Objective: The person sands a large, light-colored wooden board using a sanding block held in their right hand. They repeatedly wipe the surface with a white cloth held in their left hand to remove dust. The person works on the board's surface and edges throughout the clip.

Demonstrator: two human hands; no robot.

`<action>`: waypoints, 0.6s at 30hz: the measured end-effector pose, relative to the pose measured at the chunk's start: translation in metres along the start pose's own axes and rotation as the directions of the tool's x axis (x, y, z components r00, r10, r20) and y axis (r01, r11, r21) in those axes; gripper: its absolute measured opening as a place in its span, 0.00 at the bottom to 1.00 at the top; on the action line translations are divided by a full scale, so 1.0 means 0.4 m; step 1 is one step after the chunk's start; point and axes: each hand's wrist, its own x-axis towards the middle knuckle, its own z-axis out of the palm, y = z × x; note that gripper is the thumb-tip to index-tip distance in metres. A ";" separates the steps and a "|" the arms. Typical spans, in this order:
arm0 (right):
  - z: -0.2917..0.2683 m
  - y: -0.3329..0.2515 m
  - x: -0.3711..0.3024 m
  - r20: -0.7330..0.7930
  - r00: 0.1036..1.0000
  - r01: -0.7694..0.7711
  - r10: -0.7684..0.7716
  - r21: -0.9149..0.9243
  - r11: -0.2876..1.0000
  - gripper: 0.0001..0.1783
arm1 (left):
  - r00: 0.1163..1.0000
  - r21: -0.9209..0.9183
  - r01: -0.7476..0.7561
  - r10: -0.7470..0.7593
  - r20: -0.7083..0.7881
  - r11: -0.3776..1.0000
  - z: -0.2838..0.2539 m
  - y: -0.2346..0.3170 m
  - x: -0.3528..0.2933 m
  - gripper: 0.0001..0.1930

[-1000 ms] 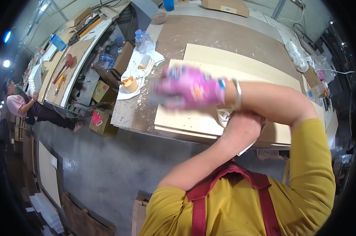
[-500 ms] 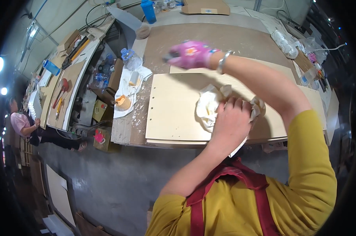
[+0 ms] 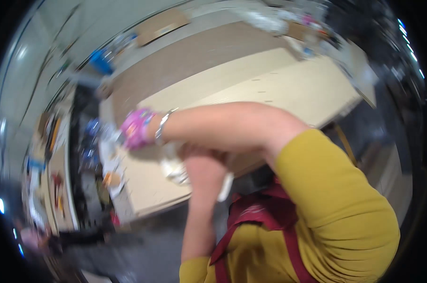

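My bare left hand [image 3: 201,162] is closed on a crumpled white cloth [image 3: 173,170], which rests on a pale cream panel [image 3: 152,186]. Part of that hand is hidden by my right forearm, which crosses over it toward the left. My right hand [image 3: 139,128], in a pink patterned glove with a silver bracelet at the wrist, is over the panel's left end. Motion smears its fingers, and whether they hold anything does not show. Beside the panel, a small tub of orange-brown stuff [image 3: 112,179] sits on a white rag [image 3: 110,160].
Another pale panel [image 3: 307,80] lies farther back on the brown-topped table [image 3: 175,61]. A blue bottle [image 3: 101,62] and a flat cardboard box [image 3: 161,26] stand at the far edge. A side bench with tools [image 3: 60,184] runs along the left, with a blurred person [image 3: 36,238] near it.
My view has swung, so the table appears tilted. My gloved right hand has come nearer and left, its forearm now across my left hand. The left hand keeps its grip on the cloth.
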 end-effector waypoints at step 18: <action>-0.318 0.619 -0.941 -0.536 0.696 -0.621 0.477 -0.117 0.775 0.17 | 0.931 0.089 0.352 -0.359 0.075 0.932 -0.024 0.046 -0.020 0.22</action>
